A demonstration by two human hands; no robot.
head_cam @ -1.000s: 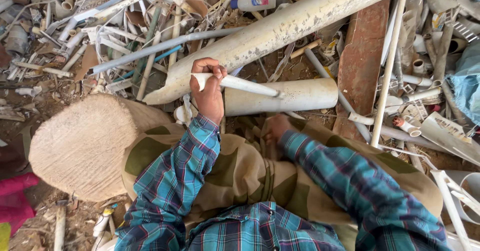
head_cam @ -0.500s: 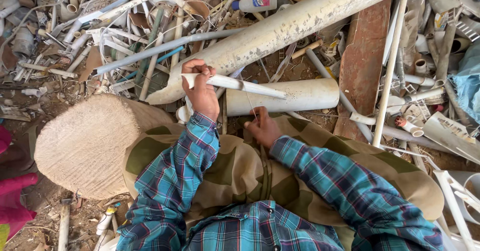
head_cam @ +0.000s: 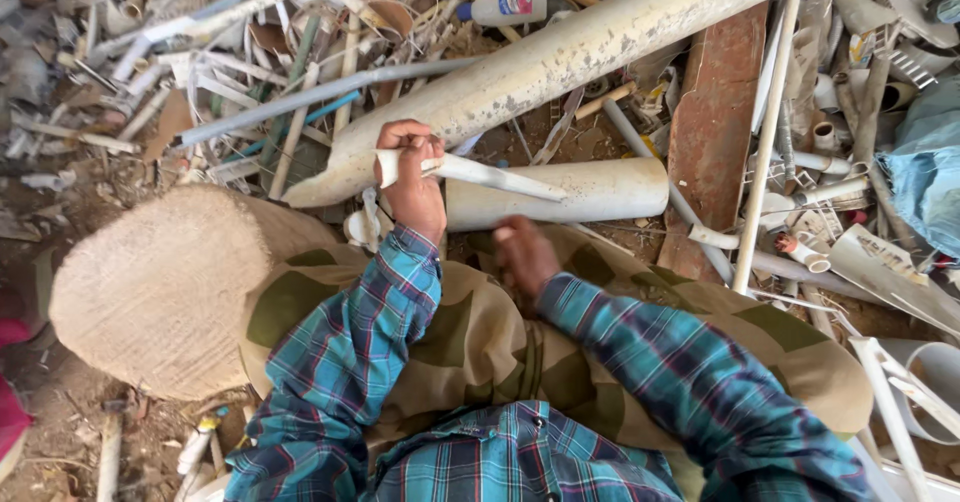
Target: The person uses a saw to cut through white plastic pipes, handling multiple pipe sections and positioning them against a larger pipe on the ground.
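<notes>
My left hand [head_cam: 412, 177] is closed around a broken white pipe shard [head_cam: 478, 170], held level with its pointed end to the right. My right hand [head_cam: 523, 253] is blurred, low over my camouflage-patterned lap [head_cam: 470, 332], just below a short thick white pipe [head_cam: 590, 192]; whether it holds anything is not visible. Both arms wear blue plaid sleeves. A long dirty white pipe [head_cam: 560, 62] slants across the heap beyond my hands.
A round wooden block [head_cam: 160, 287] stands at my left. A rusty brown plank [head_cam: 715, 132] leans to the right. Several thin pipes [head_cam: 765, 142], tubes and plastic scraps cover the ground all round. A white bottle [head_cam: 510, 4] lies at the top.
My right hand has come out from my lap and moved up toward the short white pipe. The left hand has kept the shard, shifting slightly.
</notes>
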